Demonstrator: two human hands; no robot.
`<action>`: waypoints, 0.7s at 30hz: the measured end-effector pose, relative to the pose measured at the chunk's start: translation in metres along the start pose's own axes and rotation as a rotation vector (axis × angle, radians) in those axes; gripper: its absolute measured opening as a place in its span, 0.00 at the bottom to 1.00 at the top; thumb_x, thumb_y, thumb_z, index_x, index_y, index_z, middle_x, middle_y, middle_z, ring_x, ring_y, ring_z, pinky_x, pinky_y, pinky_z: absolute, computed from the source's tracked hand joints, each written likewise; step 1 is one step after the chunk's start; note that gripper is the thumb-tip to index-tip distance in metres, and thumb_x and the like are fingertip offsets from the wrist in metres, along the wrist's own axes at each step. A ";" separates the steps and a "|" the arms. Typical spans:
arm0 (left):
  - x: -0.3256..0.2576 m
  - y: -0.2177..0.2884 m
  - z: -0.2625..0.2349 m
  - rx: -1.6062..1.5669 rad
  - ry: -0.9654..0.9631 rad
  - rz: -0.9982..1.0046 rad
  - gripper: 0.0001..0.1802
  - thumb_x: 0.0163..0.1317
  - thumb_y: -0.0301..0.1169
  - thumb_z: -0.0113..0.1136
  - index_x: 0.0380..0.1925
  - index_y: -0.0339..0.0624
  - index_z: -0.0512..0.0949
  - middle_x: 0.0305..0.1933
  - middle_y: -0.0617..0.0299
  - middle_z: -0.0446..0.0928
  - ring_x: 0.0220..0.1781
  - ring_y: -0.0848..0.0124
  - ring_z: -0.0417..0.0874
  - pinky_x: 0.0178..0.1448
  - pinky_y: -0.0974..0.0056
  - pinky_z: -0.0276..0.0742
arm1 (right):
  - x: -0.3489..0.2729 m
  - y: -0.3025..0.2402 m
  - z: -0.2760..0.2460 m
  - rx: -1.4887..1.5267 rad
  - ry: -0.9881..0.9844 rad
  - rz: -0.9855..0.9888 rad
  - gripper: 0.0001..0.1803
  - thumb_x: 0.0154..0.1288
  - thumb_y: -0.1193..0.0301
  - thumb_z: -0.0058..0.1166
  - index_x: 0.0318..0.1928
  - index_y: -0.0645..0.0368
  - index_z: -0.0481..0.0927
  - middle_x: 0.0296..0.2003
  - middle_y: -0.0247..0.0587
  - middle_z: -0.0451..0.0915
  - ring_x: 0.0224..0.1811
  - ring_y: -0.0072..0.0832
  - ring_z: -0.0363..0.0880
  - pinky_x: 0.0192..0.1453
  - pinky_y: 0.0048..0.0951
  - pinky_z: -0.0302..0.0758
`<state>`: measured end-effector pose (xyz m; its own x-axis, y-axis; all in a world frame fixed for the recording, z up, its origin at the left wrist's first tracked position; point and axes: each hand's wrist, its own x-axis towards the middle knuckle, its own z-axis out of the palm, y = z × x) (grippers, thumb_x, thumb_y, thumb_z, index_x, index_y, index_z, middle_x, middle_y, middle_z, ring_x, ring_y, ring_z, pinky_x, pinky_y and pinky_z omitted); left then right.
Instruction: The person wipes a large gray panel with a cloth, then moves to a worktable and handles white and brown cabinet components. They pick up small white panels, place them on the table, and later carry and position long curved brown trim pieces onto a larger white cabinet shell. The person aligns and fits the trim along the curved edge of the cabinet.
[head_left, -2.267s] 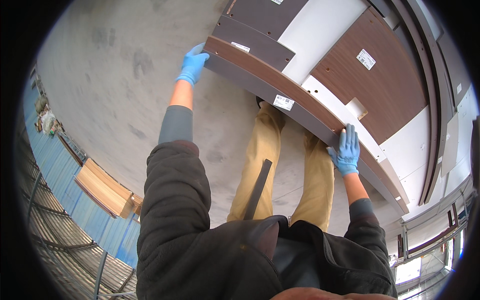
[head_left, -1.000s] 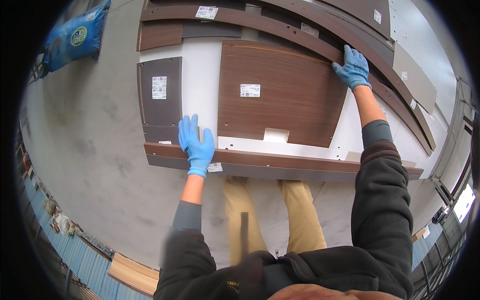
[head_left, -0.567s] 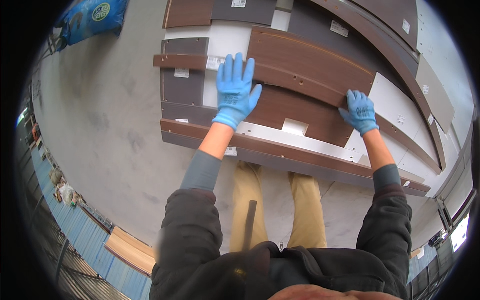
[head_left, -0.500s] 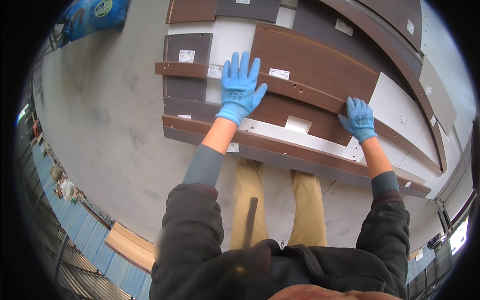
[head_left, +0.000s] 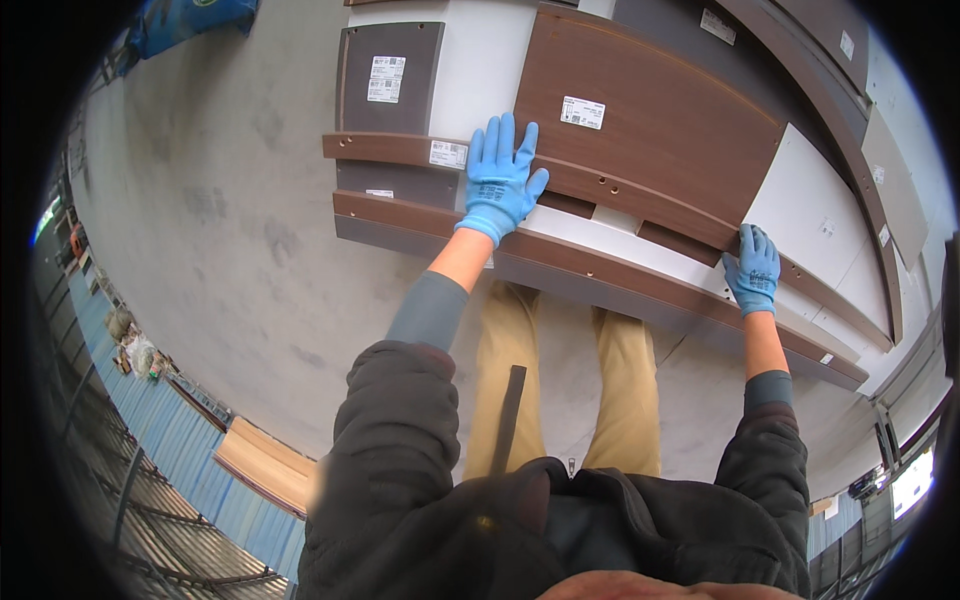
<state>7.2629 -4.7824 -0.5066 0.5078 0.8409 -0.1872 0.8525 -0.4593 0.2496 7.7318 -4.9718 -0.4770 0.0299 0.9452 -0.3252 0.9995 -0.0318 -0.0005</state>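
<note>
1. On a grey concrete floor (head_left: 200,200), we stand over a spread of flat furniture panels and bend toward them, both hands in blue gloves.
2. Our left hand (head_left: 498,182) lies flat, fingers spread, on a narrow brown wood-grain strip (head_left: 390,149) that runs across the pile; the palm presses on it and nothing is clasped.
3. Our right hand (head_left: 754,270) rests at the lower right corner of the wide brown panel (head_left: 650,130), fingers together on its edge; we cannot tell whether they curl under it.
4. The wide brown panel lies tilted on a white board (head_left: 480,70) and carries a white label (head_left: 582,112) near its top.
5. A long brown rail (head_left: 600,270) lies nearest our legs, crossing from left to right just below both hands.
6. A dark grey panel (head_left: 395,70) with its own white sticker sits to the left, partly under the narrow strip.
7. More dark curved boards (head_left: 800,40) lie beyond, toward the upper right.
8. A blue bag (head_left: 190,15) sits at the top left corner, well apart from the pile.
</note>
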 end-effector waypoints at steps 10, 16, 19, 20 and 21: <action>-0.030 0.011 0.007 -0.002 -0.073 -0.013 0.44 0.73 0.54 0.55 0.85 0.57 0.56 0.87 0.39 0.50 0.87 0.38 0.53 0.88 0.37 0.43 | -0.036 -0.003 0.008 -0.008 -0.113 -0.049 0.42 0.55 0.60 0.75 0.69 0.57 0.74 0.63 0.49 0.80 0.66 0.48 0.79 0.73 0.48 0.74; -0.039 0.018 0.005 -0.032 -0.083 -0.024 0.44 0.72 0.53 0.55 0.85 0.56 0.57 0.87 0.40 0.51 0.87 0.39 0.54 0.88 0.36 0.44 | -0.048 -0.007 0.009 0.009 -0.099 -0.051 0.40 0.56 0.60 0.74 0.68 0.57 0.74 0.63 0.50 0.80 0.66 0.49 0.78 0.74 0.49 0.73; -0.045 0.022 0.004 -0.037 -0.112 -0.041 0.44 0.71 0.53 0.56 0.85 0.55 0.57 0.87 0.40 0.52 0.87 0.39 0.54 0.88 0.36 0.44 | -0.051 -0.008 0.006 0.033 -0.095 -0.061 0.39 0.57 0.60 0.74 0.68 0.58 0.74 0.63 0.51 0.80 0.67 0.49 0.77 0.75 0.49 0.72; -0.047 0.022 0.005 -0.052 -0.062 -0.031 0.44 0.71 0.52 0.56 0.85 0.55 0.58 0.87 0.40 0.52 0.87 0.39 0.54 0.88 0.36 0.44 | -0.052 -0.009 0.005 0.038 -0.092 -0.065 0.38 0.58 0.60 0.73 0.67 0.58 0.75 0.63 0.51 0.80 0.67 0.49 0.77 0.76 0.49 0.71; -0.049 0.023 0.005 -0.058 -0.060 -0.033 0.44 0.71 0.52 0.56 0.84 0.55 0.58 0.87 0.40 0.52 0.86 0.39 0.54 0.88 0.35 0.45 | -0.053 -0.010 0.004 0.051 -0.117 -0.041 0.38 0.58 0.61 0.73 0.67 0.58 0.75 0.63 0.51 0.80 0.67 0.50 0.77 0.76 0.49 0.71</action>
<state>7.2580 -4.8360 -0.4962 0.4872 0.8360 -0.2524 0.8614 -0.4126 0.2961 7.7199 -5.0230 -0.4638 -0.0155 0.9016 -0.4323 0.9979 -0.0132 -0.0632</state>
